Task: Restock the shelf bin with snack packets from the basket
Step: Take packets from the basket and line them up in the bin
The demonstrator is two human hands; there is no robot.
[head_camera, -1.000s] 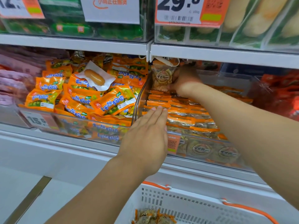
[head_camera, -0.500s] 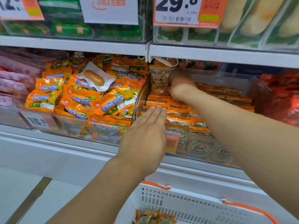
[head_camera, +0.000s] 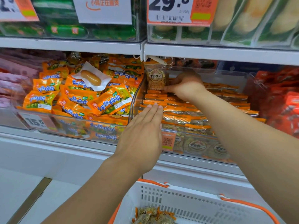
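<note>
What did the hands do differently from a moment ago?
Hardly anything. The right hand still holds the upright snack packet at the back of the shelf bin, shifting at most a touch. The left hand stays flat over the bin's front rows. The basket below hasn't moved.

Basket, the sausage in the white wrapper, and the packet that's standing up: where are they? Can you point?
basket (head_camera: 186, 201): head view, on its white slotted wall.
sausage (head_camera: 91, 77): head view, middle of the sausage.
standing packet (head_camera: 155, 78): head view, on its round label.
</note>
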